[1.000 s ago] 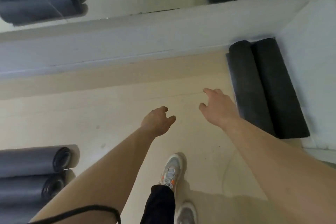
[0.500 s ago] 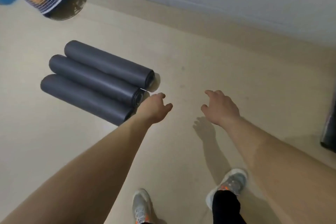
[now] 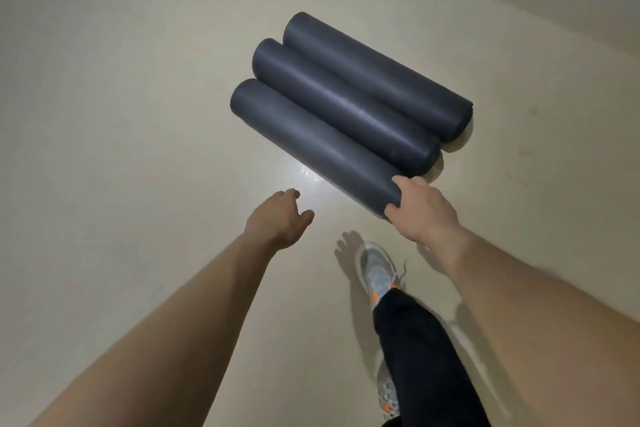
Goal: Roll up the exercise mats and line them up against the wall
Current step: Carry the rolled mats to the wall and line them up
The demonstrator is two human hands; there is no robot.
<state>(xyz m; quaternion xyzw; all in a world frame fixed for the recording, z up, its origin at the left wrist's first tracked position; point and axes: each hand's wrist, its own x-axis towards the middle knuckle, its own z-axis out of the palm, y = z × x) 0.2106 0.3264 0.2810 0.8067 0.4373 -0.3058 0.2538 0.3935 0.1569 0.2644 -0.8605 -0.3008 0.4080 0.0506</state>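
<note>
On the floor lie three rolled mats; right hand grips the nearest mat, left hand loosely open

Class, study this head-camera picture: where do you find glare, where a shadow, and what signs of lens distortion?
Head view: a bright glare spot on the floor, just left of the nearest mat; a soft hand-shaped shadow beside the shoe; a pale sheen along the middle mat; wide-angle stretch makes both forearms swell toward the lower corners.
</note>
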